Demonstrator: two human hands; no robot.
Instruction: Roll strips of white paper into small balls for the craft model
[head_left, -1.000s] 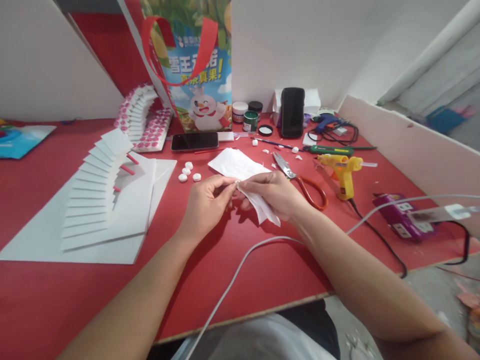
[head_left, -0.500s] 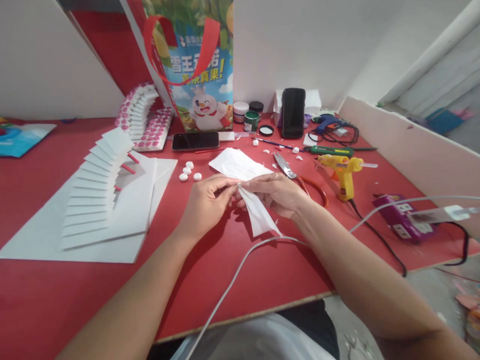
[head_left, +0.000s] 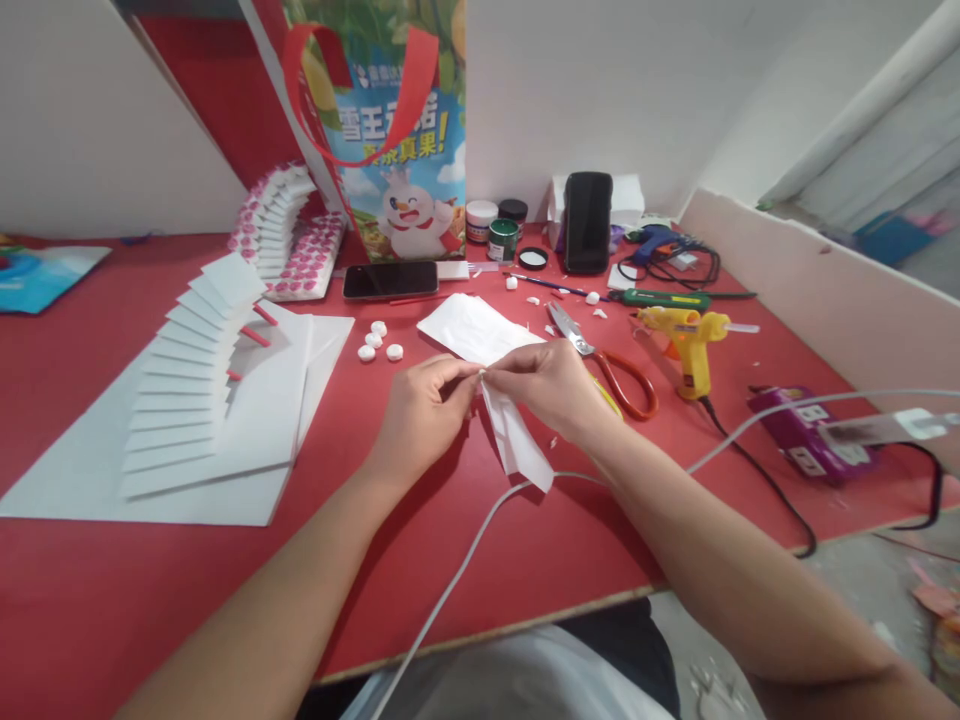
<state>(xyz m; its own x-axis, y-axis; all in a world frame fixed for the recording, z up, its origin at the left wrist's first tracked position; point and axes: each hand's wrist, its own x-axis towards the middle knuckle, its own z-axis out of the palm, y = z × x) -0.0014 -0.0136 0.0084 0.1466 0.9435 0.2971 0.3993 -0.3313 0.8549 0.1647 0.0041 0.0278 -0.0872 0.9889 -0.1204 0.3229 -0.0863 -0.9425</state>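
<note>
L hand & R hand, fingertips close tog., pinch top of wht strip; its low end overlaps cable in view. Wht sheet just behind, 4 wht pcs nr L hand, scissors by R hand, glue gun further R. Phone flat before bag; fanned boards on L

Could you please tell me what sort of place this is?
Likely a craft workspace, judging by the long white paper-like strip, the red-handled metal scissors and the yellow plastic glue gun.
</note>
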